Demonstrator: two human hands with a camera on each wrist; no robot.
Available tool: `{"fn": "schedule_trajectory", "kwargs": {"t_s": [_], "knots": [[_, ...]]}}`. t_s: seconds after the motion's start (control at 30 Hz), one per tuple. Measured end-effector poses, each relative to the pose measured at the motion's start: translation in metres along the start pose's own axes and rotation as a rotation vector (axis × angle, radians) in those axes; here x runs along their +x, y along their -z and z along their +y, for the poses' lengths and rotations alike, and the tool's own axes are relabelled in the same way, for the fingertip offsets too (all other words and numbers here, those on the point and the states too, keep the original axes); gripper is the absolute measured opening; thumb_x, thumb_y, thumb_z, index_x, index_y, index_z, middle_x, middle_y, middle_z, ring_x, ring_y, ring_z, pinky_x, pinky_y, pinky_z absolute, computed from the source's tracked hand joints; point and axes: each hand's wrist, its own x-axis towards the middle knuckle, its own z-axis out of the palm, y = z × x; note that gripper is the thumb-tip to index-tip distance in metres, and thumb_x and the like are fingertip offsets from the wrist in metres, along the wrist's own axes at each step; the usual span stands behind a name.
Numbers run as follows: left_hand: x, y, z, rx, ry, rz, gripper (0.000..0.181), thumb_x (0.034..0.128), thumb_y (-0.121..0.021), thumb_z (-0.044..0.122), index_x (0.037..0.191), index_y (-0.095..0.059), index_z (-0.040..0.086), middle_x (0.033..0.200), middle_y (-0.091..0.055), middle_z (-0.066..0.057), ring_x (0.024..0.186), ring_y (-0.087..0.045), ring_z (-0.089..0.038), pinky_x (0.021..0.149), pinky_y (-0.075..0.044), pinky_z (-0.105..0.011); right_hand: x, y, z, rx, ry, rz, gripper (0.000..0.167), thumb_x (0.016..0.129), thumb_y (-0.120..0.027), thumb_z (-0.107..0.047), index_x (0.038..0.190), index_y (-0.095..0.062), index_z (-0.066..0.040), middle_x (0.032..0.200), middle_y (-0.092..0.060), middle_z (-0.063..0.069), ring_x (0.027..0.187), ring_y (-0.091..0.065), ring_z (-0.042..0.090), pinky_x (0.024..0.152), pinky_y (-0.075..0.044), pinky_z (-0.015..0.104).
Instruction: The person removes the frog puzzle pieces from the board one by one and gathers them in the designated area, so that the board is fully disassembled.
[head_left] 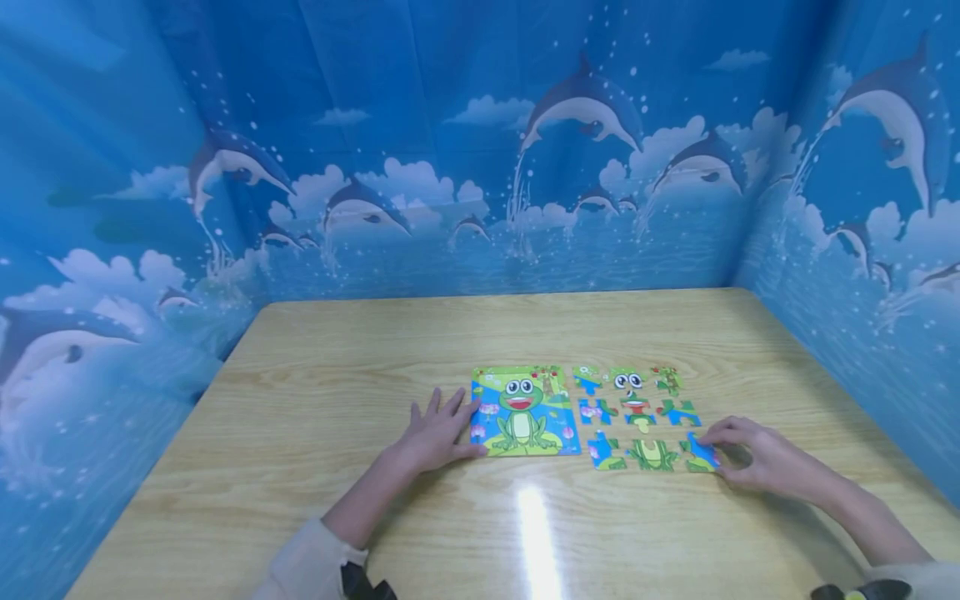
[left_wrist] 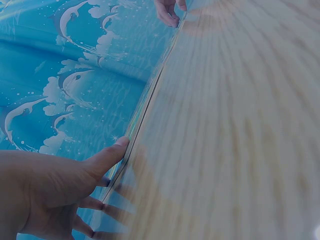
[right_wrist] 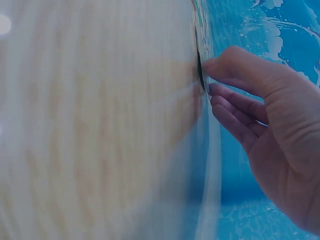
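On the table lies a square frog picture card. My left hand is spread flat at its left edge, thumb and fingertips touching it. In the left wrist view, the left hand shows its thumb and straight fingers along the tabletop. To the card's right, several frog puzzle pieces lie slightly apart in rows. My right hand pinches the bottom-right corner puzzle piece at its right side, between thumb and fingers. From the right wrist, the right hand has its thumb and fingertips at a thin dark edge.
The wooden table has a bright light reflection near the front. Blue curtains printed with dolphins and clouds stand behind it and on both sides.
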Motion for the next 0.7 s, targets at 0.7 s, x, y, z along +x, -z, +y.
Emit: {"fn": "schedule_trajectory", "kwargs": {"t_s": [0.7], "knots": [[-0.0007,0.0007,0.0004,-0.015,-0.001,-0.003,0.08,0.0826,-0.056,0.056,0.145,-0.029,0.014,0.148,-0.019,-0.018,0.13,-0.007,-0.05,0.096,-0.006,-0.07,-0.0002,0.0015,-0.0021,0.027,-0.084,-0.059,0.039,0.067,-0.079,-0.006,0.103,-0.068,-0.013,0.101,-0.058,-0.006,0.092,-0.054,0.01,0.075,-0.05,0.03]]}}
